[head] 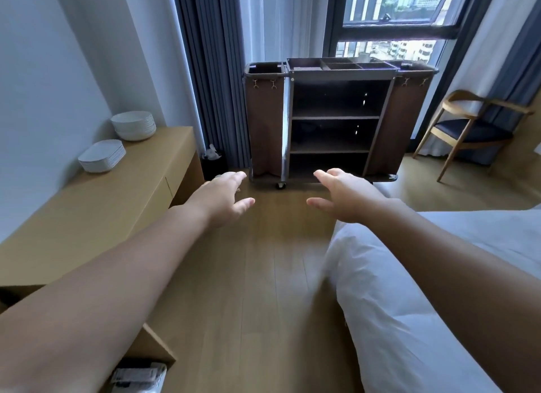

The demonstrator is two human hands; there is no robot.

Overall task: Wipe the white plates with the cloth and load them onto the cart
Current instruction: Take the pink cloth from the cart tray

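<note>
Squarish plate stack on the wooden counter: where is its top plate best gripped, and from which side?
Probably by the rim of the top plate, on the edge facing the open floor, since the wall stands behind the squarish plate stack. The plates lie flat and nested, so fingers would hook under that rim and lift up. The left hand, nearer the counter, is open.
</note>
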